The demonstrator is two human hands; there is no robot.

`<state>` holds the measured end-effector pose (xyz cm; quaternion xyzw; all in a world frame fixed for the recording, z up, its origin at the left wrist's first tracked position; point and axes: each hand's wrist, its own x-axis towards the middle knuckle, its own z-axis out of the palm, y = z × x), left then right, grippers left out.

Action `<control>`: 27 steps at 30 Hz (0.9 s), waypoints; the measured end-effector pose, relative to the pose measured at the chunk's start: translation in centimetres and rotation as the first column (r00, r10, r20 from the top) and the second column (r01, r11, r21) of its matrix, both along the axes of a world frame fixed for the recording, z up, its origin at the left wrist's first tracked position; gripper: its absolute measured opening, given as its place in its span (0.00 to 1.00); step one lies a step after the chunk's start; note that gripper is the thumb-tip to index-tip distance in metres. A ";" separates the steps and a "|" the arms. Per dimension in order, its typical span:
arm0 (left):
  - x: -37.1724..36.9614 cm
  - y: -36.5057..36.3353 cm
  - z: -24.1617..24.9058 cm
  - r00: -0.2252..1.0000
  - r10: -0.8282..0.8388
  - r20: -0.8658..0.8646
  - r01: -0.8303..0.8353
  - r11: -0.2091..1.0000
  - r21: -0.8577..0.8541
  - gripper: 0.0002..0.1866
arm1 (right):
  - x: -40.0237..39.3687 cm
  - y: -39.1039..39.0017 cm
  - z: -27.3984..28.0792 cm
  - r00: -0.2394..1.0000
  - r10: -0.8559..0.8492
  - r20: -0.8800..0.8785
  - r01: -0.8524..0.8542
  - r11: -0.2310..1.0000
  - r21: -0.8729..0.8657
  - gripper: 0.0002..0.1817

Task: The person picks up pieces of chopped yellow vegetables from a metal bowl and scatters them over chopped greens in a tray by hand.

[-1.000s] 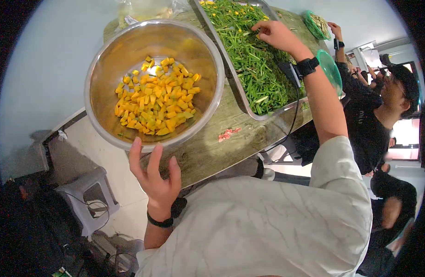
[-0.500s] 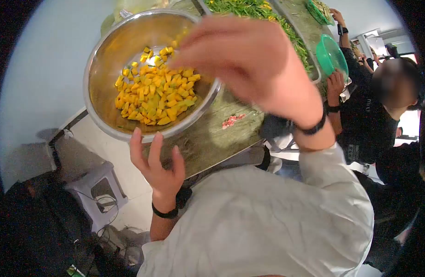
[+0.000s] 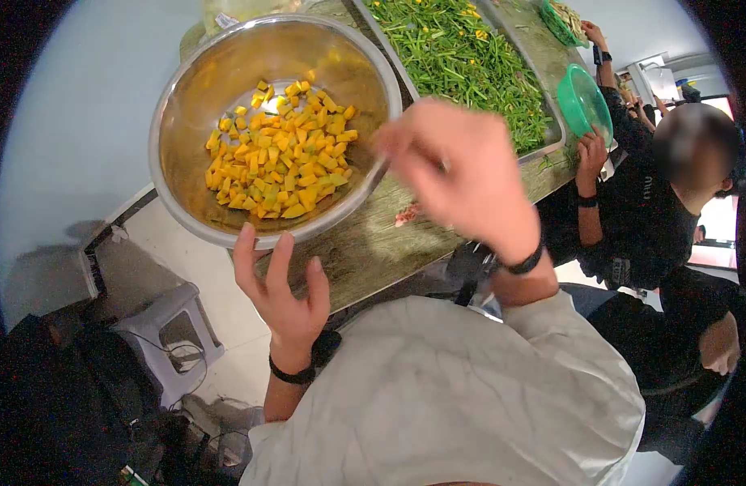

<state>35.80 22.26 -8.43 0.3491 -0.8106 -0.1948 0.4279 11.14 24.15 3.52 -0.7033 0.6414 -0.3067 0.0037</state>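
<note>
At the lower centre of the frame, the left hand [image 3: 284,304] is open, fingers spread and fingertips against the near rim of a steel bowl [image 3: 344,69]. Right of it, at centre, the right hand [image 3: 470,170] is blurred by the bowl's right rim — whether it grips anything, I cannot tell. The bowl fills the upper left, with yellow-orange cubes [image 3: 280,162] heaped inside. Red scraps [image 3: 406,215] lie on the table [image 3: 373,263] beside it. Farther up, a metal tray [image 3: 553,144] holds chopped greens [image 3: 446,65]; at upper right — a co-worker's hand [image 3: 591,158] touches a green basin [image 3: 582,97].
</note>
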 end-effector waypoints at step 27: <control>0.1 0.1 0.2 1.000 -0.009 -0.008 0.009 0.999 0.034 0.29 | -27.7 -6.4 -7.2 0.855 -0.265 -0.446 0.430 0.842 0.326 0.10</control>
